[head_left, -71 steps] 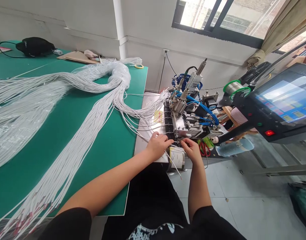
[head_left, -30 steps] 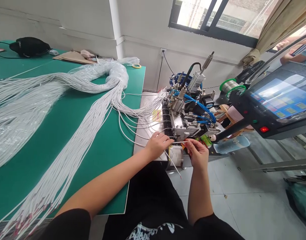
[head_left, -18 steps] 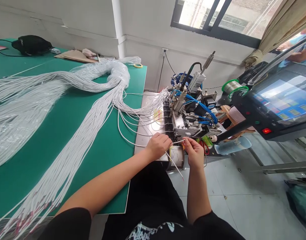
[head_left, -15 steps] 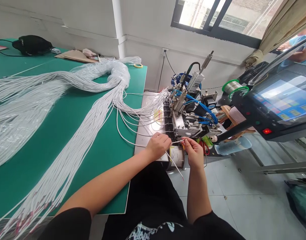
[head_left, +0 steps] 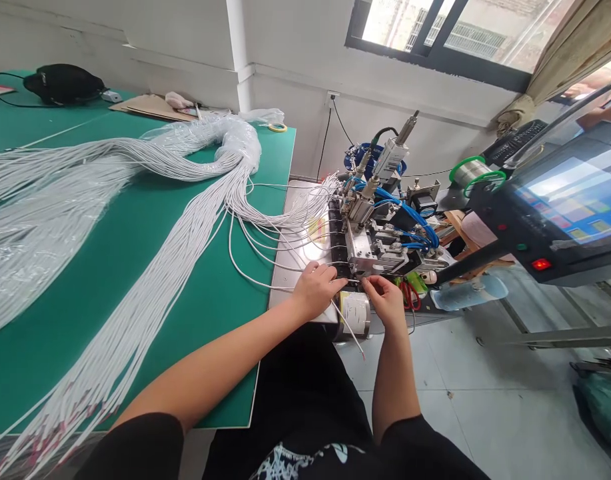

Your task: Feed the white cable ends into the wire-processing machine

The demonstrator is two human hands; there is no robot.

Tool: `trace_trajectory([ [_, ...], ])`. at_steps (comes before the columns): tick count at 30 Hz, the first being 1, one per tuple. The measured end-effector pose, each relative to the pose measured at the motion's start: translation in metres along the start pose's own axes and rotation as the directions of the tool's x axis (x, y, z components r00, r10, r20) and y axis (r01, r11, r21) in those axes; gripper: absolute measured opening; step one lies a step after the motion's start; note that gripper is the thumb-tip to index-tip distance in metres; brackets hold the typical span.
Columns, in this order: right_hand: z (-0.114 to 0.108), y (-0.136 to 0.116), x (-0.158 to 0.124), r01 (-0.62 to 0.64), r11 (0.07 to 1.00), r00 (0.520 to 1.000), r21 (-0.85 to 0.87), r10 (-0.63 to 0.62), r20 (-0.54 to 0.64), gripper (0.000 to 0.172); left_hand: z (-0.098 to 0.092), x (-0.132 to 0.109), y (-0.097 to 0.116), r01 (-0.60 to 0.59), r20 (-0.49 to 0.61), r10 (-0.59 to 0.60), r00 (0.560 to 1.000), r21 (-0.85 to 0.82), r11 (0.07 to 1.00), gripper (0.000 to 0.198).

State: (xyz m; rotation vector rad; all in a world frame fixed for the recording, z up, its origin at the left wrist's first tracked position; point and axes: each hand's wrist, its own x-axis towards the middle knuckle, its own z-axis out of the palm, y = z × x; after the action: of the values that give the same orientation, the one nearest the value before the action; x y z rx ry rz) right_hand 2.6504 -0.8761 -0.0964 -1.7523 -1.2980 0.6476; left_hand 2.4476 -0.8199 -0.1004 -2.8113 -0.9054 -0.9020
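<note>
My left hand [head_left: 315, 291] is closed around a white cable [head_left: 352, 325], whose free end slants down past the hand with a pinkish tip. Between my hands a short length of white cable runs level at the near end of the machine [head_left: 361, 245]. The fingertips of my right hand [head_left: 385, 300] pinch the end of that length; the tip itself is hidden. Several other white cables from the big bundle [head_left: 180, 247] lead across the metal plate [head_left: 285, 263] into the machine's black row of holders [head_left: 338, 227].
The green table [head_left: 205, 360] is on the left, carrying the plastic-wrapped cables. To the right are a touch screen [head_left: 575, 200] on an arm, a wire spool [head_left: 472, 175], red-handled scissors [head_left: 410, 295] and a clear bottle [head_left: 470, 292]. Under my hands sits a labelled roll [head_left: 355, 310].
My right hand has moved slightly left, closer to my left hand and the machine's near end. The exposed cable between them looks shorter. The view has shifted slightly.
</note>
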Motion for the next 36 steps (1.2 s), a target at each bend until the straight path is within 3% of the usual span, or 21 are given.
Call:
trace_trajectory([
  [6, 0.004, 0.01, 0.01, 0.018, 0.991, 0.99, 0.133, -0.037, 0.136, 0.034, 0.0, 0.0, -0.001, 0.048, 0.064, -0.046, 0.997, -0.016, 0.999, 0.035],
  [11, 0.009, 0.01, 0.014, -0.111, 0.944, 0.98, 0.31, 0.052, 0.192, 0.034, 0.002, 0.001, -0.001, 0.045, 0.097, -0.041, 0.994, -0.036, 0.998, 0.037],
  [16, 0.016, 0.012, 0.014, -0.244, 0.863, 0.966, 0.443, 0.175, 0.191, 0.032, 0.003, 0.001, 0.001, 0.033, 0.02, -0.032, 0.999, -0.043, 0.999, 0.031],
  [19, 0.016, 0.013, 0.012, -0.259, 0.834, 0.964, 0.487, 0.189, 0.189, 0.035, 0.001, 0.0, 0.003, 0.027, -0.023, -0.028, 0.999, -0.039, 0.999, 0.027],
  [22, 0.011, 0.013, 0.007, -0.209, 0.887, 0.975, 0.411, 0.156, 0.159, 0.038, -0.003, -0.001, 0.003, 0.017, -0.037, -0.019, 0.999, -0.035, 0.999, 0.024],
  [25, 0.0, 0.005, -0.004, -0.094, 0.976, 0.996, 0.197, 0.091, 0.025, 0.038, -0.006, -0.001, 0.004, 0.025, -0.042, -0.027, 0.999, -0.047, 0.999, 0.024],
  [27, -0.009, -0.005, -0.015, -0.014, 0.996, 0.997, 0.087, 0.02, -0.076, 0.036, -0.008, -0.001, 0.004, 0.026, -0.06, -0.03, 0.998, -0.067, 0.997, 0.029],
  [29, -0.018, -0.018, -0.028, 0.075, 0.996, 0.993, 0.044, -0.071, -0.091, 0.032, -0.009, 0.0, 0.005, 0.017, -0.083, -0.024, 0.996, -0.088, 0.996, 0.033],
  [30, -0.022, -0.024, -0.034, 0.122, 0.992, 0.992, 0.032, -0.121, -0.042, 0.028, -0.01, 0.0, 0.005, 0.012, -0.09, -0.02, 0.996, -0.095, 0.995, 0.034],
  [32, -0.025, -0.037, -0.046, 0.214, 0.977, 0.963, 0.013, -0.213, 0.167, 0.024, -0.01, 0.0, 0.004, 0.008, -0.081, -0.016, 0.997, -0.105, 0.994, 0.034],
  [34, -0.024, -0.047, -0.053, 0.305, 0.952, 0.864, 0.002, -0.277, 0.421, 0.031, -0.009, 0.0, 0.004, 0.021, -0.038, -0.026, 0.999, -0.112, 0.993, 0.031],
  [36, -0.019, -0.054, -0.057, 0.402, 0.916, 0.756, 0.005, -0.335, 0.562, 0.032, -0.009, 0.0, 0.003, 0.055, 0.033, -0.051, 0.998, -0.106, 0.993, 0.029],
])
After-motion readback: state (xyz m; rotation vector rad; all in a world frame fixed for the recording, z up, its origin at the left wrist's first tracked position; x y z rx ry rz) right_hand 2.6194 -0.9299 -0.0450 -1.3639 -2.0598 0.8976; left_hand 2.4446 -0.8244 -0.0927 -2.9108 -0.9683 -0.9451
